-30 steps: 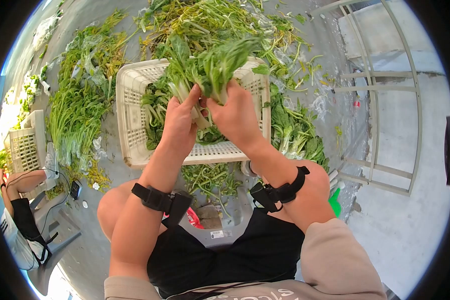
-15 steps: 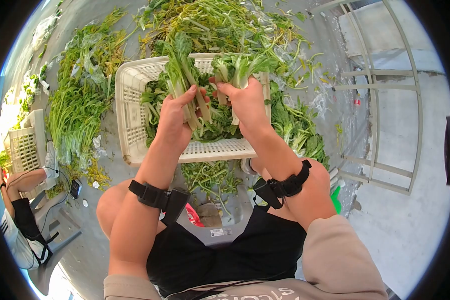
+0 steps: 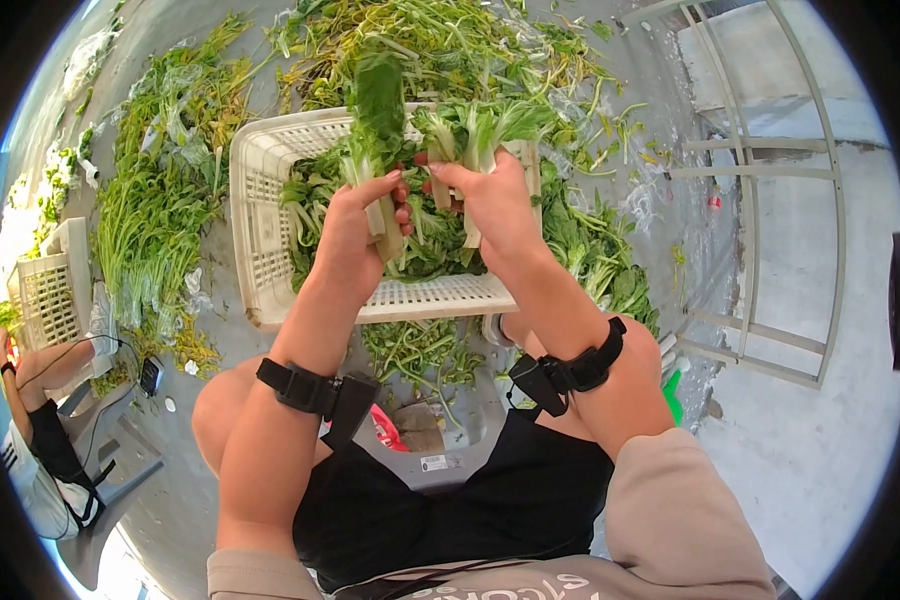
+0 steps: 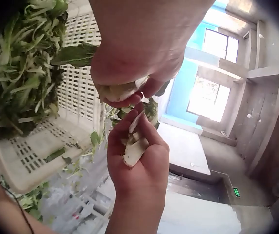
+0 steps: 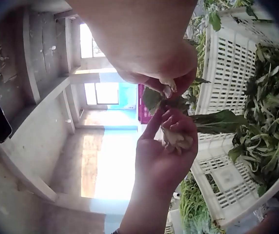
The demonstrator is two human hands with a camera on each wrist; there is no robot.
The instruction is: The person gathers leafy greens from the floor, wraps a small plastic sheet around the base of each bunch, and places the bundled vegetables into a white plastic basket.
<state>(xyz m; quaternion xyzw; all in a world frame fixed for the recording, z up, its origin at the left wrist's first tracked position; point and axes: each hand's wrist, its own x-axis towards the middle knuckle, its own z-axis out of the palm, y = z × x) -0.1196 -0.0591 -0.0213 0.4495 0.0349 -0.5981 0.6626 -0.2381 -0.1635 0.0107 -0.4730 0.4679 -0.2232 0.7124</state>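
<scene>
My left hand (image 3: 355, 230) curls its fingers around the pale stalks of one leafy green bunch (image 3: 378, 105), leaves over the far edge of the white plastic crate (image 3: 262, 235). My right hand (image 3: 498, 207) grips a second bunch (image 3: 485, 140) near the crate's far right corner. Loose greens (image 3: 306, 215) lie inside, along the left wall.

One bunch (image 3: 379, 105), green-leaved, is pointing its pale stalk ends back in the left hand (image 3: 353, 222); a second bunch (image 3: 482, 134), pale-stalked, is spreading just beside it in the right hand (image 3: 500, 206).
</scene>
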